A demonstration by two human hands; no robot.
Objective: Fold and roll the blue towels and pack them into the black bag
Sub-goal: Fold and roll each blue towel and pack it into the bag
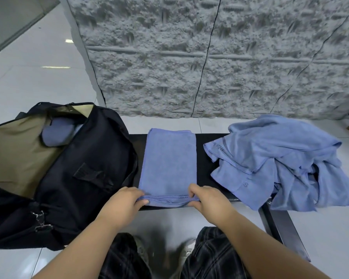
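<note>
Black bag (69, 168) lay open at the left, a rolled towel (56, 133) inside. My left hand (123, 202) and right hand (208, 198) pinched the near corners of the folded towel (167, 162), its length running away from me across the table (208, 172); loose towels (280, 158) lay heaped rightward.

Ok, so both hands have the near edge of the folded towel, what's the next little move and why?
Probably start rolling that near edge away from you, toward the wall. The folded towel lies flat in a narrow strip on the black bench, and the left hand and right hand each pinch a near corner. One rolled towel already sits in the open black bag.
</note>
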